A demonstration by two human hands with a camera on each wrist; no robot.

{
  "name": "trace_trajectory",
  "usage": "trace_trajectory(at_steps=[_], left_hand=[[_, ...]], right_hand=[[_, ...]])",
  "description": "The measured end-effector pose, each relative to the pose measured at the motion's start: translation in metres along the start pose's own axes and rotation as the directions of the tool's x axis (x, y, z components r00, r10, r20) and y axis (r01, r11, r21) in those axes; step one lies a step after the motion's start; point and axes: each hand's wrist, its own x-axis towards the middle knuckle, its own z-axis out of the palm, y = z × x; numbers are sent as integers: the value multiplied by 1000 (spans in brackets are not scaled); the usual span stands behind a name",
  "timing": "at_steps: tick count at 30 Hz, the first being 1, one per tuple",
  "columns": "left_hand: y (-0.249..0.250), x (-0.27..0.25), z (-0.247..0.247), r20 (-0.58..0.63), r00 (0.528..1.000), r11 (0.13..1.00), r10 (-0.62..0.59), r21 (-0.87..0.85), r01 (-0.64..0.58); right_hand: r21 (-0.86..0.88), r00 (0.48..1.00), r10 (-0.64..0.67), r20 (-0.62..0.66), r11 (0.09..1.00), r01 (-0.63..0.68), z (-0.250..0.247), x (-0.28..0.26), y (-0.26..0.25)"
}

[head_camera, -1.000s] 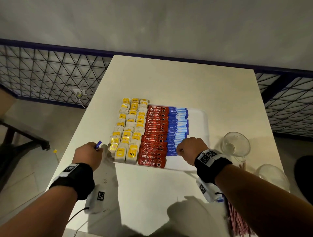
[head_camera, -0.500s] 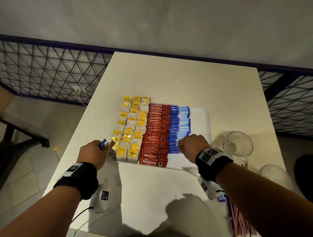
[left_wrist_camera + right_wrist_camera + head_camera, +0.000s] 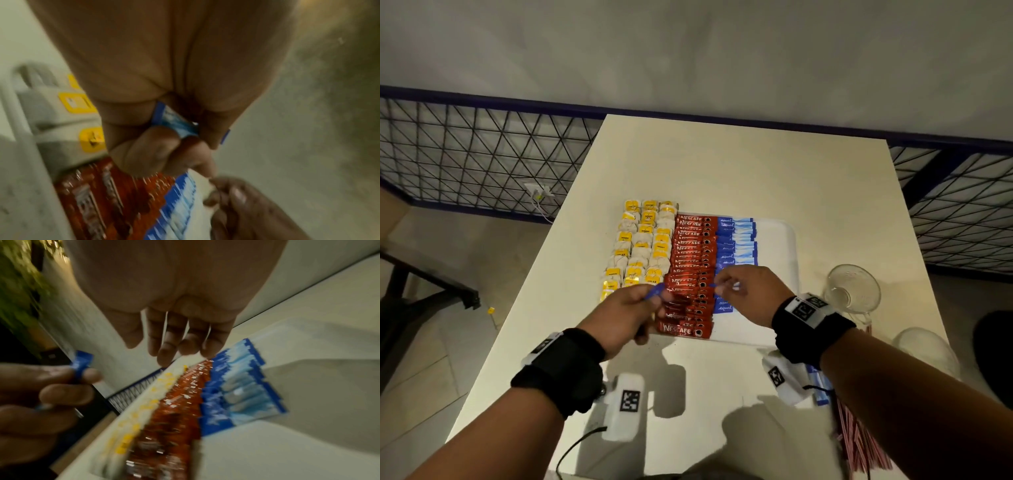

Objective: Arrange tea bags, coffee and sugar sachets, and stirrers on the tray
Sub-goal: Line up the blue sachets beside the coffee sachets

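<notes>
The bare right strip of the tray [image 3: 777,274] lies open before my hands, while two glasses [image 3: 852,289] and the stirrers [image 3: 856,442] crowd the table's [image 3: 739,171] right edge.

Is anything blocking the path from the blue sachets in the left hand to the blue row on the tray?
Nothing visible blocks it. The left hand holds blue sachets above the red coffee row; the blue sugar row lies just beyond. Only the right hand hovers over that row's near end.
</notes>
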Motion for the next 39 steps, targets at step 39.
trace_trajectory(at_steps=[39], left_hand=[[1,22,4,-464,885,995,-32,-101,-16]], right_hand=[[-136,994,75,75,989,-64,-31,-10,-12]])
